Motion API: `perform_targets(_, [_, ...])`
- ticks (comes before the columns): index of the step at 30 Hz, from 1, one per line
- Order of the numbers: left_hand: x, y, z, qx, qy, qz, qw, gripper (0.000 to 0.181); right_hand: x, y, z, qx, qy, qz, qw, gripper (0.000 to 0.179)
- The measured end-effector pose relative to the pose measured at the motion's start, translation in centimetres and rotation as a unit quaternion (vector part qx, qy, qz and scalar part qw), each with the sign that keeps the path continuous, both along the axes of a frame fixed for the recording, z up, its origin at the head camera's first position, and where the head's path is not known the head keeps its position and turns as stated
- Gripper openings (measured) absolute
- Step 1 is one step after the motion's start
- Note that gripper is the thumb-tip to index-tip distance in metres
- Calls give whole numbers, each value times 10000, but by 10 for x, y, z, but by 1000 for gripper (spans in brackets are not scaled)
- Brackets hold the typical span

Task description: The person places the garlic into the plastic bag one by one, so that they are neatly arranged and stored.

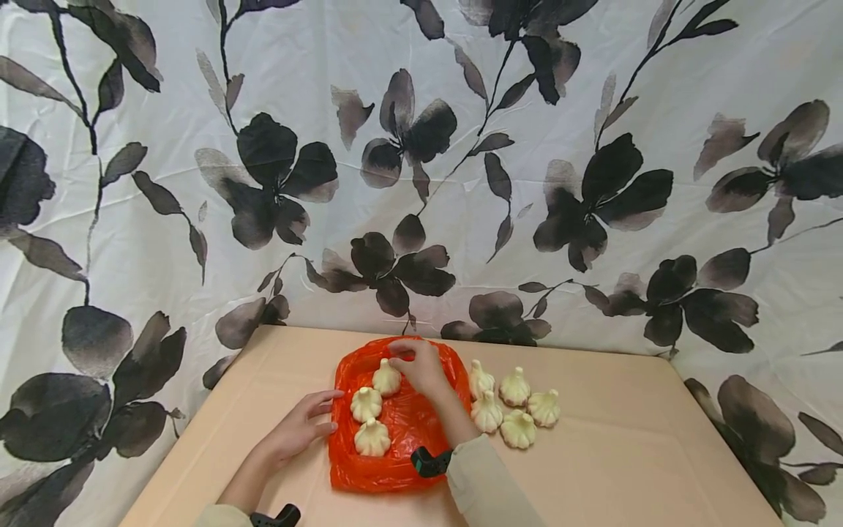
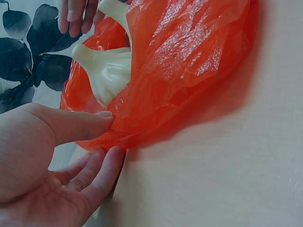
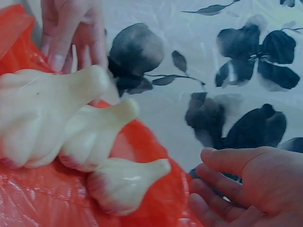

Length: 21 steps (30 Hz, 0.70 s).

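A red plastic bag [image 1: 382, 479] lies spread on the table with three pale garlic bulbs in a column along its left side: the far bulb [image 1: 386, 379], the middle bulb [image 1: 366, 405] and the near bulb [image 1: 372, 438]. At the bag's left edge my left hand [image 1: 299, 428] pinches the plastic, thumb above and fingers below in the left wrist view. My right hand [image 1: 421, 366] hovers over the far part of the bag, beside the far bulb. In the right wrist view its fingers [image 3: 222, 205] are relaxed, apart from the garlic, with nothing between them.
Several more garlic bulbs [image 1: 516, 428] sit in a cluster on the table just right of the bag. The tan table [image 1: 626, 454] extends to both sides. Behind it hangs a white cloth [image 1: 487, 234] with dark flowers.
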<state>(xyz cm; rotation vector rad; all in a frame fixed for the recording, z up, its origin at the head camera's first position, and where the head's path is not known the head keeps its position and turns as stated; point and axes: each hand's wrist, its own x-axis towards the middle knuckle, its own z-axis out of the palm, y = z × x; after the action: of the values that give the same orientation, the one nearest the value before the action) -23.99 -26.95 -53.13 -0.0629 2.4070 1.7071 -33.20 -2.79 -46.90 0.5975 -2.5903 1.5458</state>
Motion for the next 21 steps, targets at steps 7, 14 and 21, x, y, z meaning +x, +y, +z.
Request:
perform_targets(7, [-1,-2,1,16,136,-99,9999,53,8,15,19,-142,266,-36,9995,26])
perform_targets(14, [-2,-5,-1,124,125,-124,9998,54,12,27,19,-245,114,-160,9995,27])
perform_targets(21, [0,-4,-6,153,83,-165,9997,55,28,45,24,-304,99,-178,9993,26])
